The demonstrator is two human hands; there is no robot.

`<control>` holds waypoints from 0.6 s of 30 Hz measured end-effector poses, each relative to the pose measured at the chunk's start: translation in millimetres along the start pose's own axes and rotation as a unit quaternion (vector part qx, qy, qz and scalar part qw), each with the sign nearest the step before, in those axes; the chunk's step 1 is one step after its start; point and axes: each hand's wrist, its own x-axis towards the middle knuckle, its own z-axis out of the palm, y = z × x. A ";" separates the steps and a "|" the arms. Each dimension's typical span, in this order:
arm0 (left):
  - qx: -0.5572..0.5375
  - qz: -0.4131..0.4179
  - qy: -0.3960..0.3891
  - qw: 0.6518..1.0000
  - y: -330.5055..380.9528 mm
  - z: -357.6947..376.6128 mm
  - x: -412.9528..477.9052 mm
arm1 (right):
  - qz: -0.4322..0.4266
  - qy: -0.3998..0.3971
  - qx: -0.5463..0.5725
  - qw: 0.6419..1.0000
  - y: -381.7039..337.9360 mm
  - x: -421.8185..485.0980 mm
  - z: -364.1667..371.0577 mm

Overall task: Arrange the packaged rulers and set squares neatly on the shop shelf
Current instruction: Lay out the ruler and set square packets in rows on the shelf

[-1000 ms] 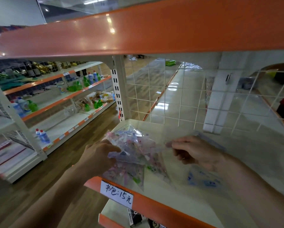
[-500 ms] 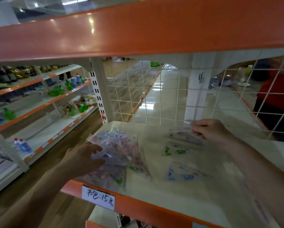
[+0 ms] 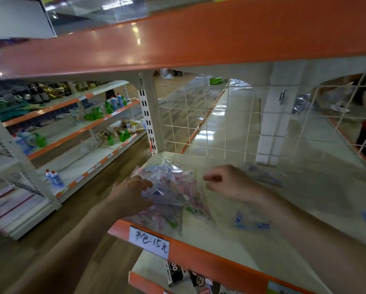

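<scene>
Packaged rulers and set squares (image 3: 173,185) are bunched in a messy stack of clear plastic sleeves with pink and purple print, sitting at the left front corner of the shop shelf (image 3: 226,249), pretty much centre frame. A couple of sleeves at the bottom of the pile poke out over the orange front edge (image 3: 199,254), just above the handwritten white price label (image 3: 149,241).

Left hand (image 3: 131,194) comes in from the lower left and has hold of the stack's left side, fingers wrapped under and thumb on top of the plastic.

Right hand (image 3: 226,183) is just right of the stack, not touching it as far as I can see. Its fingers are curled in, with thumb and forefinger close together and pointing at the pile. I can't make out anything in them, though it's a bit blurry.

Loose packets lie flat on the shelf too: one with blue print (image 3: 252,221) below the right wrist, and another clear packet (image 3: 262,176) further back, behind the right hand. A bit of blue at the far right edge might be one more, hard to say.

A white wire grid (image 3: 199,124) forms the shelf's back, and an orange upper shelf (image 3: 199,39) runs across the top. Over on the left, other aisle shelves hold green and blue bottles (image 3: 112,106).
</scene>
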 end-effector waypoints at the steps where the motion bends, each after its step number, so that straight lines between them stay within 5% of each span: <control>1: 0.003 0.000 0.002 1.000 0.5 0.4 -0.6 | -0.016 -0.020 -0.013 1.000 -11.2 1.2 13.3; 12: 0.020 0.015 0.021 0.999 2.6 3.3 -7.2 | -0.097 0.002 -0.157 0.983 -36.5 10.0 73.2; 18: -0.138 0.052 0.039 0.988 -3.7 -2.8 -10.3 | -0.105 -0.003 -0.056 0.993 -37.4 -4.5 56.2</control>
